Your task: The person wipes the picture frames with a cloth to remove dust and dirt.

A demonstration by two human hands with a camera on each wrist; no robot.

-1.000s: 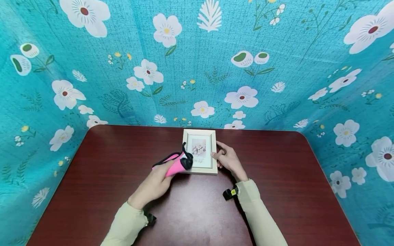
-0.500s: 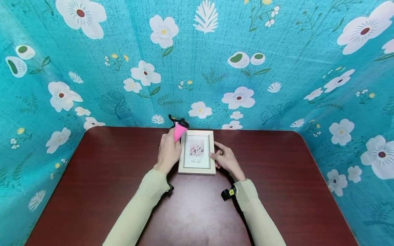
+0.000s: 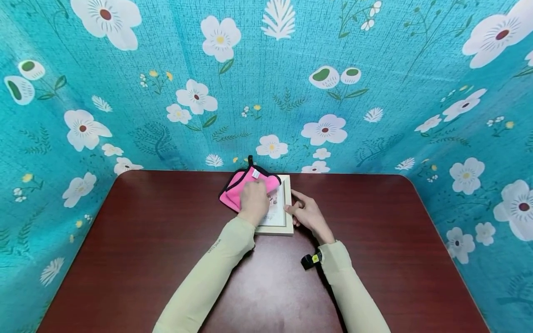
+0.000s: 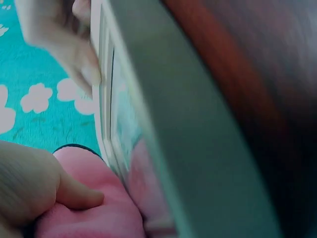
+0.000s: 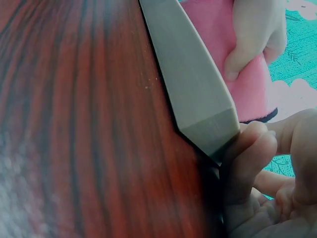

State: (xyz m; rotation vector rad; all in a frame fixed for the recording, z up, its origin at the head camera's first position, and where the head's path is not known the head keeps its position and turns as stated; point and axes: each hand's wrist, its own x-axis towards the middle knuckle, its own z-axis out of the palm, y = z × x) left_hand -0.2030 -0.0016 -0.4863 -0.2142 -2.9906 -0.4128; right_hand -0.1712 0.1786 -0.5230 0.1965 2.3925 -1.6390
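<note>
A pale picture frame (image 3: 276, 230) with a flower print behind its glass lies on the table near the back edge. My left hand (image 3: 255, 199) grips a pink cloth (image 3: 234, 192) with black edging and a loop, and holds it against the frame's glass. In the left wrist view the thumb digs into the bunched cloth (image 4: 111, 213). The cloth and hand cover the frame's upper left part. My right hand (image 3: 308, 212) holds the frame's right edge, thumb on the front rim. The right wrist view shows curled fingers by the frame's corner (image 5: 210, 131).
The dark red wooden table (image 3: 358, 259) has rounded back corners. A teal curtain with white flowers (image 3: 275, 92) stands right behind its back edge and along both sides. Black straps with a small device (image 3: 309, 261) sit at my right wrist.
My left hand first moved up to the frame's upper left corner with the cloth, then right onto the glass, where the cloth now spreads out. The right hand stays on the right edge.
</note>
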